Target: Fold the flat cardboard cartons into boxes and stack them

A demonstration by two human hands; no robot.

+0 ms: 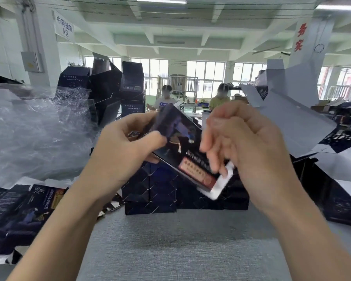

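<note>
A dark printed carton (182, 142) is held tilted in mid-air in front of me, its white flap at the lower right. My left hand (128, 147) grips its upper left end, thumb on the printed face. My right hand (239, 138) has its fingers curled over the carton's right edge near the white flap; motion blur hides the exact contact. Behind the carton, a low block of folded dark boxes (162, 191) stands on the grey table (180, 246). Flat dark cartons (22, 211) lie at my left.
Crumpled clear plastic wrap (32, 126) covers the left side. Tall stacks of dark boxes (109, 88) rise behind it. White-backed flat cartons (288, 110) lean at the right, above more dark cartons (344, 207). Two people sit at benches far behind.
</note>
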